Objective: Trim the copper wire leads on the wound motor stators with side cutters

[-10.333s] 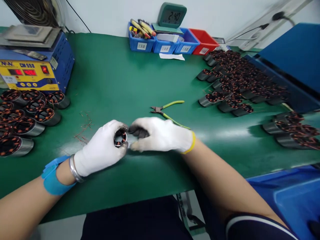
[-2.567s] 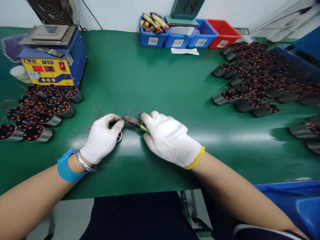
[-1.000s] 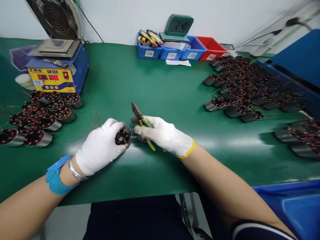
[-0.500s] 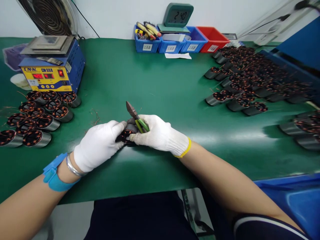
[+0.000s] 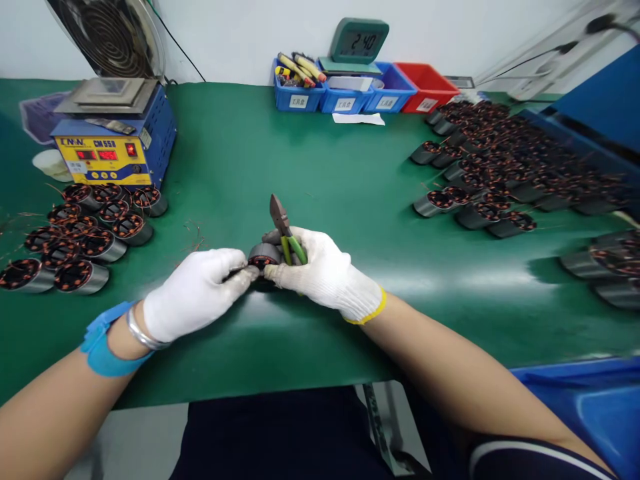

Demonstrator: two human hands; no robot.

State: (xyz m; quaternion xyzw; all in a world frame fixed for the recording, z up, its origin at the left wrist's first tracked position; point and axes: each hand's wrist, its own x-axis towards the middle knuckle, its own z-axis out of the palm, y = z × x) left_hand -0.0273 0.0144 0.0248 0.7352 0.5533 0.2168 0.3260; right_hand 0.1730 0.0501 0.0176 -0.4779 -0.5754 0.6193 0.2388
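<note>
A grey metal cylinder with copper windings (image 5: 265, 255) is between my two gloved hands, just above the green table. My right hand (image 5: 320, 267) grips its right side with thumb and fingers and also holds green-handled cutters (image 5: 287, 230), whose jaws point up and away. At the cylinder's left, my left hand (image 5: 203, 290) has thumb and fingers pressed together at the rim; what is between those fingertips is too small to make out.
Similar cylinders stand in a group at the left (image 5: 83, 275) and in a large group at the right (image 5: 480, 213). A blue-yellow device (image 5: 105, 157), tool boxes (image 5: 299, 99), a red bin (image 5: 425, 87) and a clock (image 5: 360, 40) are behind. Wire scraps (image 5: 196, 237) lie left of centre.
The cylinder shows more of its grey side, and the cutters stand more upright. My left fingers have shifted to its left rim. The whole view has moved slightly.
</note>
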